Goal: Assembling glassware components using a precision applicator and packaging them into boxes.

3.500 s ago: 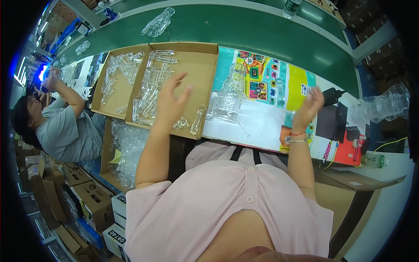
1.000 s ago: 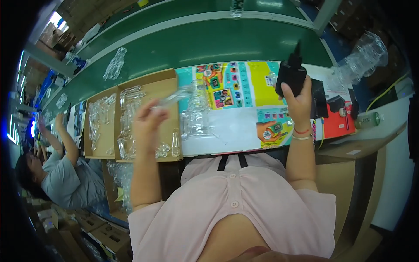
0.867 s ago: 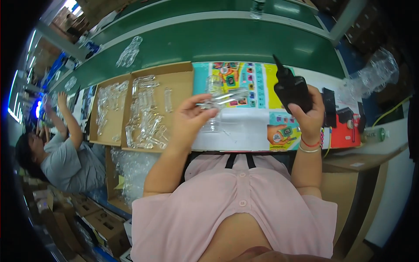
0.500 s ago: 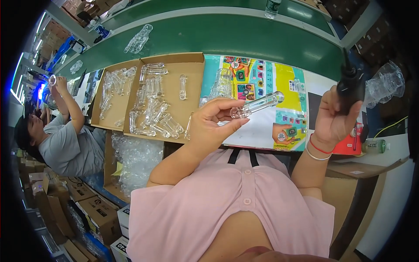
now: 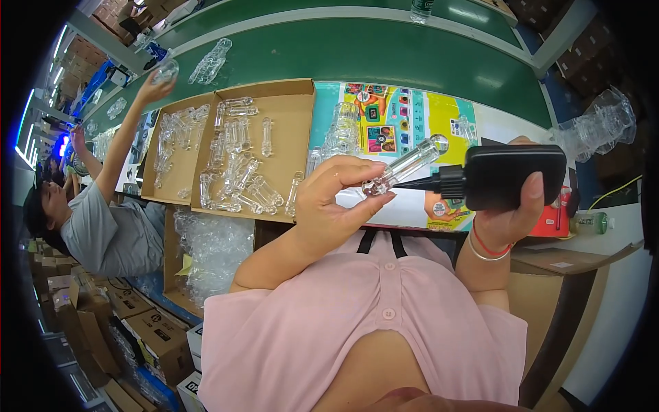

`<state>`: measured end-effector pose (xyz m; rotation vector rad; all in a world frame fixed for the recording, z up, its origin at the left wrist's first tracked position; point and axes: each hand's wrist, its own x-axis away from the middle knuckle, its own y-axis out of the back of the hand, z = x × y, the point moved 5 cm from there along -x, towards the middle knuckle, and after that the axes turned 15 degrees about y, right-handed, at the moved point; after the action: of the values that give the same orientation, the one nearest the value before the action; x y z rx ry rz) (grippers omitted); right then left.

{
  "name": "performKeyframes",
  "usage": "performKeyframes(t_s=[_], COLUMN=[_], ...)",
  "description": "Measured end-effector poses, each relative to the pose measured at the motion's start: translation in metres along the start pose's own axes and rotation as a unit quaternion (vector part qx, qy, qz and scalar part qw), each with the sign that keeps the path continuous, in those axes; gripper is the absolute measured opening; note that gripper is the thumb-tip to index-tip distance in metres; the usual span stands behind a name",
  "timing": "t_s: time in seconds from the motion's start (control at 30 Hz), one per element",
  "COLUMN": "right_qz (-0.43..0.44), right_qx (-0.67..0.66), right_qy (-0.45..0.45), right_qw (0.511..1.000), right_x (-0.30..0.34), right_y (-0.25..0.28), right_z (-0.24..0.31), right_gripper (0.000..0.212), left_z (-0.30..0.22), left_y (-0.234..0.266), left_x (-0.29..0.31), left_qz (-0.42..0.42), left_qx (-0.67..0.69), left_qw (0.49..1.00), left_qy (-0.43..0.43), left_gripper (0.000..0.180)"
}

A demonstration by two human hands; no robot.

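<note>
A clear tube-shaped plastic part (image 5: 412, 159) with a rounded end is pinched between the thumb and fingers of my left hand (image 5: 338, 194). It tilts up to the right in front of me. My right hand (image 5: 511, 216) grips a black squeeze bottle (image 5: 516, 177), lying on its side with its thin nozzle pointing left. The nozzle tip is at the lower end of the clear part, close to my left fingertips; whether it touches cannot be made out. More clear parts (image 5: 240, 161) of the same kind lie in a cardboard tray (image 5: 285, 103) to the left.
Colourful printed sheets (image 5: 395, 103) cover the table before me. A stack of clear plastic pieces (image 5: 343, 130) stands beside the tray, another (image 5: 600, 127) at the right. A co-worker (image 5: 103, 220) at the left reaches over the green table (image 5: 302, 51). Clear bags (image 5: 213, 247) fill a box below.
My right hand has brought the black bottle left and turned it sideways, its nozzle now at the clear part. My left hand keeps its hold. The co-worker's arm has reached farther over the table.
</note>
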<state>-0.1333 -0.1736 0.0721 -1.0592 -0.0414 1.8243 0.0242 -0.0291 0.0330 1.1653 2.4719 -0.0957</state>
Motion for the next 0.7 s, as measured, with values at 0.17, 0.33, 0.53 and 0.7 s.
performKeyframes(t_s=[0.17, 0.33, 0.53, 0.7], right_qz=[0.068, 0.105, 0.13, 0.093], right_qx=[0.092, 0.173, 0.171, 0.209], right_qy=[0.004, 0.036, -0.001, 0.089], right_qw=[0.993, 0.979, 0.977, 0.969], right_x=[0.005, 0.007, 0.009, 0.011], right_y=[-0.005, -0.011, -0.009, -0.013], right_z=[0.012, 0.018, 0.022, 0.022], right_gripper=[0.035, 0.041, 0.048, 0.045], left_z=[-0.003, -0.005, -0.007, -0.009], left_y=[-0.002, -0.003, -0.003, -0.003], left_x=[0.001, 0.0, 0.001, 0.0], left_qz=[-0.005, -0.006, -0.01, -0.011], left_qx=[0.0, -0.007, -0.024, -0.042], left_qw=[1.0, 1.0, 1.0, 0.998], left_qy=[0.009, 0.006, -0.015, -0.034], left_gripper=[0.032, 0.032, 0.034, 0.035])
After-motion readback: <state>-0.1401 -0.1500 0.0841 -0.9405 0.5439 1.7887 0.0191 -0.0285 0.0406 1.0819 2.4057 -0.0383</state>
